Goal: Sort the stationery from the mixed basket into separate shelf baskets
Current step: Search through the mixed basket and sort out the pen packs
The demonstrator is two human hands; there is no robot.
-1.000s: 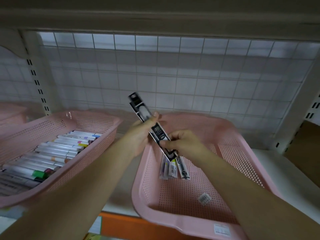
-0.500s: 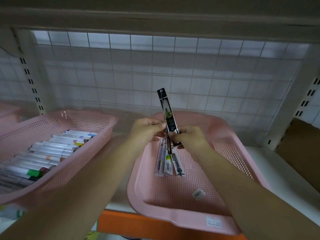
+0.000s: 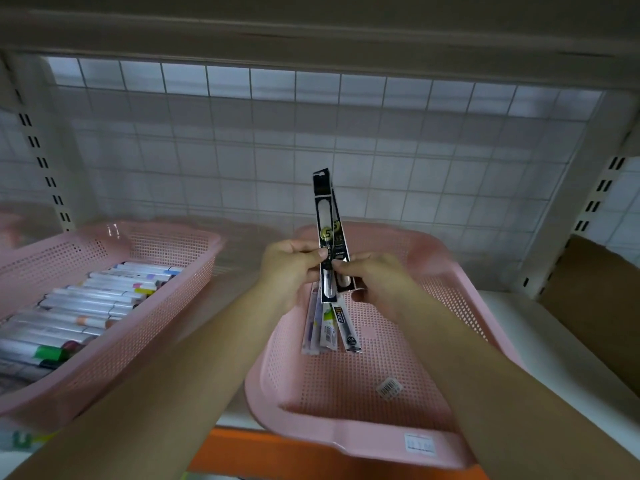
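Two black packs (image 3: 325,216) stand upright and overlapped above the middle of the basket (image 3: 346,441). Both my grips are closed on them: the left grip (image 3: 291,268) pinches their lower half from the left, and the right grip (image 3: 374,278) pinches it from the right. The grips and my forearms hide part of the basket's floor and its left wall.

On the basket's floor, just below the grips, lie flat packs (image 3: 329,327) side by side. I count four, but their top ends are covered. Nearer the front rim lies one barcode sticker (image 3: 389,388), and one price label (image 3: 419,445) sits on the rim itself.

Left of the basket and apart from it is a marker basket (image 3: 166,313) holding a row of markers (image 3: 104,299), too many and too blurred to count. Behind the basket rises a wire grid (image 3: 242,150). To its right is a brown box (image 3: 595,306), and below its front an orange shelf edge (image 3: 277,455).

Both baskets are pink plastic, pierced with small square holes and round-rimmed. The held packs are long, narrow and glossy, each with a clear window and a round yellow-green "5" badge.
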